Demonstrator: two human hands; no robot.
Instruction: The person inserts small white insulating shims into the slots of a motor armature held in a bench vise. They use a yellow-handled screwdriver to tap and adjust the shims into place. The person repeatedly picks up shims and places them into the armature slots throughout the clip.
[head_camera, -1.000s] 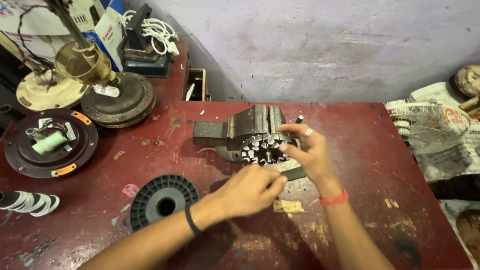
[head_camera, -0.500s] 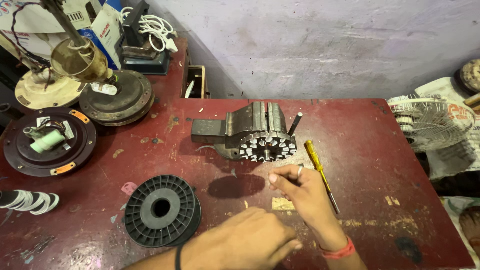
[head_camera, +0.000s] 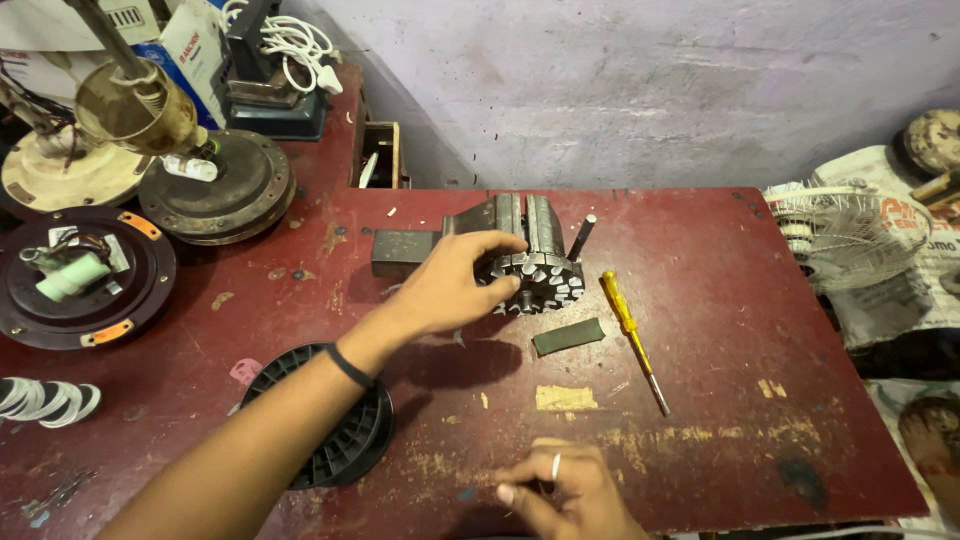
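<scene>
Dark steel fills the left hand (head_camera: 455, 285): its fingers are curled over the toothed motor stator (head_camera: 540, 280), which sits against the small bench vise (head_camera: 500, 225) near the middle of the counter (head_camera: 700, 300). A second ago both hands were at the stator; half a second ago both had drawn back toward the near edge, the right one letting go of a tool. Now the left hand has gone back up and closed on the stator, while the right hand (head_camera: 560, 490) rests low at the near edge, fingers bunched together; whether it pinches anything cannot be told. The yellow-handled screwdriver (head_camera: 630, 335) lies loose just right of the stator, with a dark green strip (head_camera: 568, 336) beside it, so the tool work looks paused and the stator itself is what is being handled.

Under the left forearm lies a black plastic spool (head_camera: 340, 440). The counter is red-painted and badly worn, with bare patches. To the far left stand ceiling fan motor housings (head_camera: 215, 190), and a wire fan guard (head_camera: 850, 235) lies at the right, under a rough grey wall.
</scene>
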